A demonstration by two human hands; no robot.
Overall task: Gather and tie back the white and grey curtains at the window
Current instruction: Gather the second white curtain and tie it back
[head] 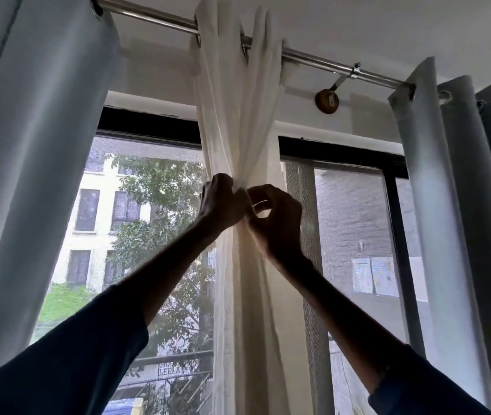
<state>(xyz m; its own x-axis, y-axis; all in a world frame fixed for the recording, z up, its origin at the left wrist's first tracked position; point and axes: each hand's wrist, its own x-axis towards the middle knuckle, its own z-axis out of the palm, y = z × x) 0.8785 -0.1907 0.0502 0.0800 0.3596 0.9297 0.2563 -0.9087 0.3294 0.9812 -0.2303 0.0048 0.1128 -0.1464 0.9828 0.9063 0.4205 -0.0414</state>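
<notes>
Looking up at a wide, black-framed window [148, 235], with trees and pale buildings beyond its mesh screens. Down the whole left edge of the frame, a grey curtain [28, 145], pushed aside and hanging in broad folds. Along the right edge, a second grey curtain [447, 205], bunched in tight pleats. In the centre, from top to bottom, a white curtain [238, 115], sheer, fanned wide at the top, drawn in to a narrow waist at mid-frame, then falling straight below. Rising from the two lower corners, bare forearms in dark blue sleeves [73, 354], meeting at that waist. Across the top, slanting from upper left down to upper right, a shiny metal rod [154, 18] threaded through all three curtains. At the waist, the left hand [221, 202], fingers wrapped around the gathered white cloth and gripping it. Touching it on the right side, the right hand [277, 220], thumb and forefinger pinching a strip of the same white cloth. Under the rod, right of centre, a small round brown wall bracket [327, 100].
</notes>
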